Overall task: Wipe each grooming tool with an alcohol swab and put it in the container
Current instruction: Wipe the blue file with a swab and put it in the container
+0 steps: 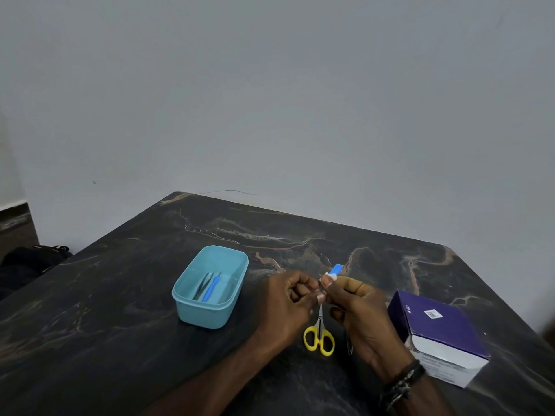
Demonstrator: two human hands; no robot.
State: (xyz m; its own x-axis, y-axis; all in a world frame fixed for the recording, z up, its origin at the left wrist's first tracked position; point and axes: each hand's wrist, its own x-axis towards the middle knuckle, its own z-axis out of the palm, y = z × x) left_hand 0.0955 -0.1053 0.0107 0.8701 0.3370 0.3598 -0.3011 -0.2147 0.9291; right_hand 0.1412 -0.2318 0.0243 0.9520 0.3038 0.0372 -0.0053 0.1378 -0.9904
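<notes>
Both my hands meet above the dark marble table (120,295). My right hand (360,307) pinches a small blue-and-white swab packet (333,272) at its lower end; my left hand (288,304) grips the same packet from the left. Under my hands lie small scissors with yellow handles (319,340) and a thin metal tool (350,346), partly hidden by my right hand. To the left stands a light-blue plastic container (207,313) holding metal tweezers (202,285) and a blue-handled tool (211,288).
A purple-and-white box of swabs (441,334) lies on its side at the right, close to my right wrist. A grey wall rises behind the table's far edge. A dark bag (30,262) sits on the floor at the left.
</notes>
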